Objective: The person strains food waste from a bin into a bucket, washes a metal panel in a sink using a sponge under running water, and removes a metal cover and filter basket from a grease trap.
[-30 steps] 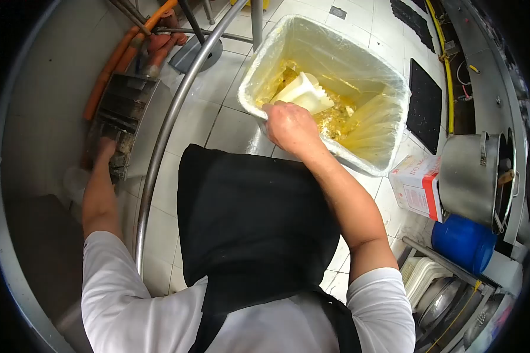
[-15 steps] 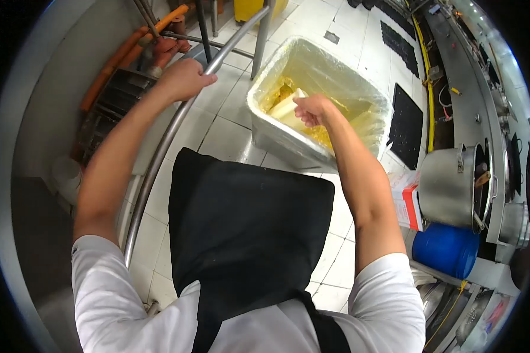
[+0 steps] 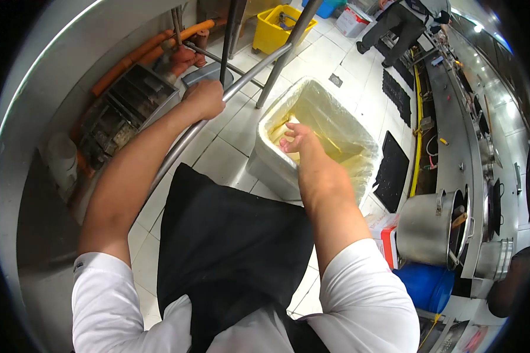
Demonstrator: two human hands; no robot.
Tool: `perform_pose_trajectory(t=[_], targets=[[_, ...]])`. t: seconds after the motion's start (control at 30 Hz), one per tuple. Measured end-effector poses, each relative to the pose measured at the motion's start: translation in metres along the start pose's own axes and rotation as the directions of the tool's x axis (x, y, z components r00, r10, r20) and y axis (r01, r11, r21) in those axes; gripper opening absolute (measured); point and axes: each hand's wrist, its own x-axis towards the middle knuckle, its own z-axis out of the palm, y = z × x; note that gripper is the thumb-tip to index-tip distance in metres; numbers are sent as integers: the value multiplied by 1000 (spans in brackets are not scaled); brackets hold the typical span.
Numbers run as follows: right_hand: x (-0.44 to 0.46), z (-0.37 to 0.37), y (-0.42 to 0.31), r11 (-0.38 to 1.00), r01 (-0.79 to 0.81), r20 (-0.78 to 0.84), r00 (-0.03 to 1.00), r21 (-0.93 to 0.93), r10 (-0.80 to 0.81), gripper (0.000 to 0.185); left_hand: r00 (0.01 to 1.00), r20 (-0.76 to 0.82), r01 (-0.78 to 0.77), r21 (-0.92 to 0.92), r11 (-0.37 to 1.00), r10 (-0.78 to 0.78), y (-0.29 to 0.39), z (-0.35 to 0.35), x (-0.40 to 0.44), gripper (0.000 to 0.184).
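Note:
My right hand (image 3: pixel 298 139) is over a grey bin (image 3: pixel 277 173) lined with a clear plastic bag (image 3: pixel 344 126). Its fingers are loosely bent and apart, with nothing visible between them. Just beyond the fingertips, inside the bin, is a whitish item (image 3: pixel 278 130), partly covered by the hand; its kind is unclear. Yellowish stuff shows lower in the bag. My left hand (image 3: pixel 205 99) is closed at the curved metal rail (image 3: pixel 250 75), beside a thin black pole (image 3: pixel 229 44). What its fingers wrap round is hidden.
A yellow bucket (image 3: pixel 271 32) stands on the tiled floor beyond the rail. Black mats (image 3: pixel 393 170) lie right of the bin. A large steel pot (image 3: pixel 427 226), a carton (image 3: pixel 383 235) and a blue drum (image 3: pixel 424 285) are at the right. Another person (image 3: pixel 403 23) stands far back.
My view has tilted up, bringing another person into sight. My right hand has moved left over the bin, and more of the whitish item is hidden. My left hand stays closed near the rail.

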Motion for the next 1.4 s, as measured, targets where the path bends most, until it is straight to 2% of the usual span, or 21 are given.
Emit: perform_pose_trajectory(t=[0.17, 0.27, 0.37, 0.47, 0.5, 0.53, 0.57, 0.63, 0.67, 0.77, 0.8, 0.83, 0.9, 0.93, 1.03, 1.07, 1.17, 1.2, 1.3, 1.33, 1.4], targets=[[13, 20, -10, 1000, 1, -3, 1000, -18, -1, 59, 1000, -1, 23, -8, 1000, -23, -1, 0, 2, 31], [11, 32, -4, 971, 160, -110, 977, -176, -181, 54, 996, 68, 48, 4, 999, -48, 1, 0, 2, 29], [28, 12, -16, 874, 175, 89, 984, -453, -152, 45, 993, 109, 49, 3, 999, -49, 6, -12, 0, 30], [-4, -4, -43, 525, 168, 79, 979, -835, -188, 37, 998, 68, -3, -10, 1000, 4, 1, -6, 3, 31], [-19, -10, -53, 373, 171, 97, 973, -912, -209, 36, 999, 43, -27, -11, 1000, 28, -4, -2, 6, 33], [-27, -18, -69, 162, 219, 169, 946, -962, -276, 32, 1000, 4, -31, -21, 999, 31, -9, 6, 10, 32], [-35, -25, -77, -58, 243, 249, 913, -968, -323, 30, 999, 17, -33, -18, 999, 34, -11, 8, 10, 32], [-95, -19, -78, -300, 163, 273, 886, -940, -375, 37, 999, 32, -43, -12, 999, 44, -11, 7, 14, 30], [-114, -16, -77, -414, 117, 294, 870, -903, -396, 41, 996, -47, -75, -23, 997, 74, -14, 14, 15, 28], [-121, -23, -64, -775, 35, 524, 756, -631, -393, 37, 998, -28, -50, -35, 998, 49, -12, 12, 15, 28], [-126, -22, -49, -758, 14, 513, 744, -652, -427, 33, 999, -2, -44, -20, 999, 43, -10, 9, 14, 29], [-130, -17, -34, -795, 31, 508, 784, -606, -356, 33, 999, 34, -38, 3, 999, 38, -6, 4, 13, 28], [-145, -8, -14, -608, 357, 501, 862, -709, -78, 35, 994, 105, -24, 50, 998, 18, 0, -4, 10, 31], [-140, -3, -15, -606, 250, 401, 907, -755, -126, 38, 996, 80, -31, 43, 999, 28, -1, 0, 9, 30], [-113, -23, -28, -654, 299, 550, 807, -695, -215, 38, 998, 21, -56, 44, 997, 55, -8, 5, 15, 31], [-147, -18, -19, -439, 411, 528, 828, -799, -187, 35, 998, 27, -65, 58, 996, 63, -10, 5, 17, 31], [-133, -18, -27, -524, 319, 495, 836, -790, -237, 34, 994, 44, -100, 80, 992, 97, -9, 10, 18, 33], [-133, -25, -27, -444, 382, 516, 825, -810, -232, 34, 994, 44, -107, 93, 990, 103, -11, 9, 19, 33], [-148, -29, -25, -250, 433, 494, 818, -866, -296, 36, 991, 59, -130, 120, 984, 124, -17, 14, 25, 35], [-148, -31, -29, -251, 404, 470, 814, -880, -340, 38, 991, 23, -134, 86, 987, 132, -18, 14, 22, 35], [-177, -34, -31, -134, 445, 449, 746, -886, -491, 38, 992, 80, -104, 128, 986, 94, -7, 6, 21, 34]])
